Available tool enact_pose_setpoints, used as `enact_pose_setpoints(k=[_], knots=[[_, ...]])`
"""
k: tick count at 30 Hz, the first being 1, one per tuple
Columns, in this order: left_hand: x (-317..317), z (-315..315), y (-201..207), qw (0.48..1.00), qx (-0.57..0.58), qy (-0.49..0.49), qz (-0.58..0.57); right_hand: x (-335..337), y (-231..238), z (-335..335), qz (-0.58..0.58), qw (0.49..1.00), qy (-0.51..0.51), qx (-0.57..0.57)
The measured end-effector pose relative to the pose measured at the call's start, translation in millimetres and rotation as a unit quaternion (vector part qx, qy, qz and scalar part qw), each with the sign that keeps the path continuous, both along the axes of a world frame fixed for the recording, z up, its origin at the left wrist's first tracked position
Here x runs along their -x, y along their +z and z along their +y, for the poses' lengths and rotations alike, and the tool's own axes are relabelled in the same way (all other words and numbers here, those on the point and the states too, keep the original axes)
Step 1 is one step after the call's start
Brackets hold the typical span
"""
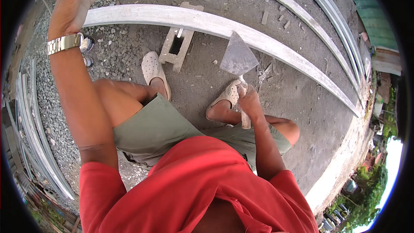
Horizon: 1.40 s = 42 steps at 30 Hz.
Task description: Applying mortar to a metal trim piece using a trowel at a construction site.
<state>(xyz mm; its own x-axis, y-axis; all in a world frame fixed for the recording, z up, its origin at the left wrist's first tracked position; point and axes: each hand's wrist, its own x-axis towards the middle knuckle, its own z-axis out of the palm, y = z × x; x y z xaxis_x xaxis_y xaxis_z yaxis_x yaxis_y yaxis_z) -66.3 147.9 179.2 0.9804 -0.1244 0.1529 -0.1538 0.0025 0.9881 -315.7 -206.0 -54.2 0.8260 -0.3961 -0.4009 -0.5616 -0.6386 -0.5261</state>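
Gripping a broad-bladed trowel (238, 57) by its handle in the right hand (250, 101), a person in a red shirt (194, 172) is holding the blade out toward a long whitish beam (215, 25), its tip overlapping the beam's near edge in this view; whether the two are touching cannot be told. The left hand (79, 4) is hanging open near the beam's left end, fingers extended, apparently holding nothing. The beam is lying across a hollow concrete block (186, 45), the only support in sight beneath it, so a hard knock at one end could tip or slide it off, endangering the feet in pale clogs (151, 62). A loosening grip could send the trowel down onto the right foot close by. Counted up, the ground is bearing one block, two clogs on the feet, two can-like containers (87, 43) by the left wrist with its one watch (64, 44), and one unclear tool (264, 74) near the right foot. One more beam is running beyond the first, with other lengths (332, 11) lying farther off, too tightly packed to count.
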Motion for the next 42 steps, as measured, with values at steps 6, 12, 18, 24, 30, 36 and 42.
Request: enact_pose_setpoints(k=[6, 12, 18, 24, 30, 36, 42], knots=[[4.4, 5.2, 0.0, 0.999, -0.046, 0.000, -0.002, 3.1, 2.2, -19.7, 0.044, 0.996, -0.043, -0.069], [-3.9, -4.5, -2.6, 0.998, 0.048, -0.034, 0.026, -39.4, -6.5, 38.8, -0.050, 0.995, 0.081, 0.003], [8.9, 22.1, 5.4, 1.000, 0.012, 0.022, -0.006, -11.6, -23.1, -8.9, 0.005, 0.994, -0.062, -0.089], [-4.2, 13.4, 0.2, 0.998, 0.062, -0.008, 0.019, -95.6, 1.3, 115.1, 0.037, 0.988, 0.147, -0.041], [-14.5, -0.3, -28.7, 0.993, -0.110, 0.037, 0.004, -115.1, -7.4, 94.8, -0.047, 0.984, 0.143, -0.091], [25.4, -145.5, -173.5, 0.803, -0.560, -0.184, -0.090, -37.4, 7.2, -5.3, -0.126, 0.945, -0.154, -0.259], [49.0, -150.3, -270.3, 0.684, -0.661, -0.233, -0.203, 6.9, 31.7, -25.6, -0.146, 0.927, -0.193, -0.288]])
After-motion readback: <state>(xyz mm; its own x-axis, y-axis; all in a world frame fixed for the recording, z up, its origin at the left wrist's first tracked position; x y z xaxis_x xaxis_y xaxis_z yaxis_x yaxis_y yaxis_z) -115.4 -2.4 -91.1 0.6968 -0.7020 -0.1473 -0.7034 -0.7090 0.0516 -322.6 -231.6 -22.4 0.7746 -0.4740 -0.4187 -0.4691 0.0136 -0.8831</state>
